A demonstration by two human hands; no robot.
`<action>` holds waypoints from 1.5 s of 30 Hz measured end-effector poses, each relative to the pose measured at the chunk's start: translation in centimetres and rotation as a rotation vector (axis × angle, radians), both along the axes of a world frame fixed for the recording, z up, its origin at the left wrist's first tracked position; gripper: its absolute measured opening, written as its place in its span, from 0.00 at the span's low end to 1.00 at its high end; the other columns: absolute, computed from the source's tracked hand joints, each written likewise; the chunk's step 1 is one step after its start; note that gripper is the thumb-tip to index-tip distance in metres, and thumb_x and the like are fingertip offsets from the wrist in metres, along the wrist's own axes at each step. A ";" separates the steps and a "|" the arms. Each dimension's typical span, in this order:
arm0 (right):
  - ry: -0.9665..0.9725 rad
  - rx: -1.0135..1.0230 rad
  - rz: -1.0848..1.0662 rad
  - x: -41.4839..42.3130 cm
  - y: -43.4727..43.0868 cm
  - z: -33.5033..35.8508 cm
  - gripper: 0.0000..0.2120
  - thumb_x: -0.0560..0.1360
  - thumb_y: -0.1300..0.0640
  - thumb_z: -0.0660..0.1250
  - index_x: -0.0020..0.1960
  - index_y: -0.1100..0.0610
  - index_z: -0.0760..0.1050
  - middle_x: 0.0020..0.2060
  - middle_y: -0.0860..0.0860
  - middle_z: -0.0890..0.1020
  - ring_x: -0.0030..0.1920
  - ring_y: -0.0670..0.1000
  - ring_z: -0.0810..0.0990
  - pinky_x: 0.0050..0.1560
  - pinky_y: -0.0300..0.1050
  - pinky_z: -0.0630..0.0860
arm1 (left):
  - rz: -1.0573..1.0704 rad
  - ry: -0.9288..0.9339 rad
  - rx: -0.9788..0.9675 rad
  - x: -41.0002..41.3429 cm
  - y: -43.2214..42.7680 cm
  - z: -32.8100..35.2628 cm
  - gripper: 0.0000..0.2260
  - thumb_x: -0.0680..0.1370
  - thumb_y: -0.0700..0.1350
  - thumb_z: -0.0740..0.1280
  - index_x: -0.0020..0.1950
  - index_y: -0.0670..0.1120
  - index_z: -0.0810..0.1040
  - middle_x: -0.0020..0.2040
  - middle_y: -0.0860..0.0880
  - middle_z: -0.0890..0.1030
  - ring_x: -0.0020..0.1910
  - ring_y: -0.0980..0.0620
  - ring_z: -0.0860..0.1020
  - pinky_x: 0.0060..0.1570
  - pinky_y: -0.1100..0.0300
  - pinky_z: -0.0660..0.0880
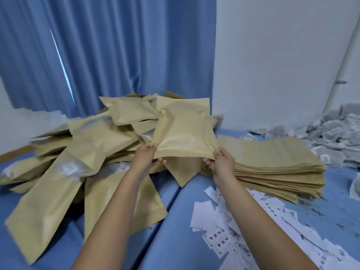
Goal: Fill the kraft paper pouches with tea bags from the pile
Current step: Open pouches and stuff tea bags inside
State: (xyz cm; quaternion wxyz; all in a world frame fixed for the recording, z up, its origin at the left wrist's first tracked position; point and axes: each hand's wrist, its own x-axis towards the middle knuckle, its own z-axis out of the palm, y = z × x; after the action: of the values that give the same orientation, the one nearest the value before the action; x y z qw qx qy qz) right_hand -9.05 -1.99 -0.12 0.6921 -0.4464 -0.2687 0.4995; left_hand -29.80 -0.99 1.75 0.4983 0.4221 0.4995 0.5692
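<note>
Our two bare forearms reach up from the bottom of the view, and at 5 o'clock beside the right one we see a scatter of white printed paper slips (243,227) on the blue padded surface (175,221). We hold one kraft pouch (183,131) near the middle of the view by its near edge. The left hand (145,155) pinches the near left corner with thumb on top and fingers curled beneath, and the right hand (222,162) pinches the near right corner the same way. The pouch looks puffed and tilts away from us, lifted above the surface. At 9 o'clock lies a loose heap of pouches (78,152), some with a clear window. At 3 o'clock, just beside the right hand, sits a neat stack of flat pouches (276,164). The pile of tea bags (335,137) lies at 2 o'clock, against the white wall (282,55). A blue curtain (116,55) hangs at 11 o'clock behind the heap.
</note>
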 end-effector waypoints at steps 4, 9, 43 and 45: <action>0.334 0.130 0.227 -4.3 4.5 6.1 0.09 0.82 0.63 0.55 0.57 0.63 0.72 0.58 0.60 0.77 0.42 0.54 0.82 0.37 0.41 0.80 | 0.005 -0.385 0.157 -3.3 2.6 6.4 0.10 0.83 0.45 0.57 0.55 0.38 0.71 0.44 0.41 0.79 0.32 0.51 0.82 0.37 0.58 0.81; 0.513 0.141 0.612 -4.5 8.2 11.3 0.37 0.79 0.48 0.62 0.77 0.63 0.46 0.75 0.62 0.56 0.72 0.60 0.65 0.72 0.51 0.63 | 0.003 -0.344 0.177 -3.9 5.3 12.2 0.24 0.82 0.50 0.57 0.74 0.40 0.58 0.64 0.39 0.71 0.58 0.40 0.78 0.60 0.50 0.73; -1.723 0.065 -0.080 20.3 -5.9 -5.5 0.08 0.76 0.56 0.66 0.50 0.51 0.84 0.43 0.50 0.84 0.46 0.54 0.77 0.47 0.45 0.71 | -0.521 1.663 0.632 26.3 -0.2 -6.2 0.18 0.77 0.46 0.65 0.66 0.46 0.70 0.63 0.47 0.73 0.61 0.44 0.73 0.51 0.55 0.70; -1.576 0.102 -0.034 21.0 -8.2 -6.0 0.10 0.76 0.51 0.66 0.49 0.53 0.84 0.45 0.49 0.85 0.47 0.52 0.79 0.48 0.47 0.74 | -0.456 1.741 0.771 26.2 -1.9 -6.8 0.13 0.79 0.44 0.62 0.63 0.48 0.73 0.57 0.49 0.76 0.55 0.47 0.75 0.44 0.56 0.68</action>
State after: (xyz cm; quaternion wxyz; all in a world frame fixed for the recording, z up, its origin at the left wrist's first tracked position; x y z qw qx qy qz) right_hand 11.97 -10.23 -6.11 0.3247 -0.6406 -0.6957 0.0125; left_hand -3.58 -2.84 -5.04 -0.1187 0.9150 0.3787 0.0729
